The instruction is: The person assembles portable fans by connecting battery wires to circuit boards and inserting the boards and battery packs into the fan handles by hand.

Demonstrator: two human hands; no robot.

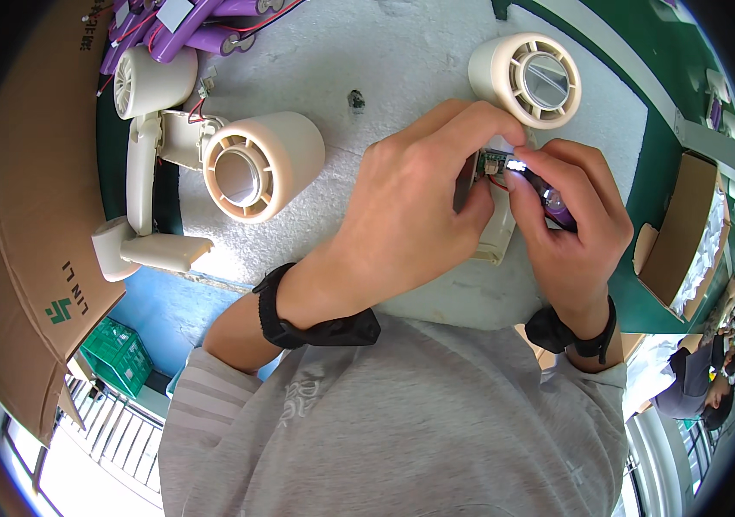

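Head view: our left hand (415,185) is holding a small green circuit board (494,165); our right hand (576,237) is pinching a purple cylindrical battery (563,215), long axis slanting down-right.

Green tabletop (656,194) crossed at right by a grey metal strip (716,146), light-blue surface (161,312) at left (kind unclear), barred metal railing (116,426) at lower left, strong white glare beside it.

Bright; white glow at circuit board (493,163); glare around railing (113,428); edges bent, dark.
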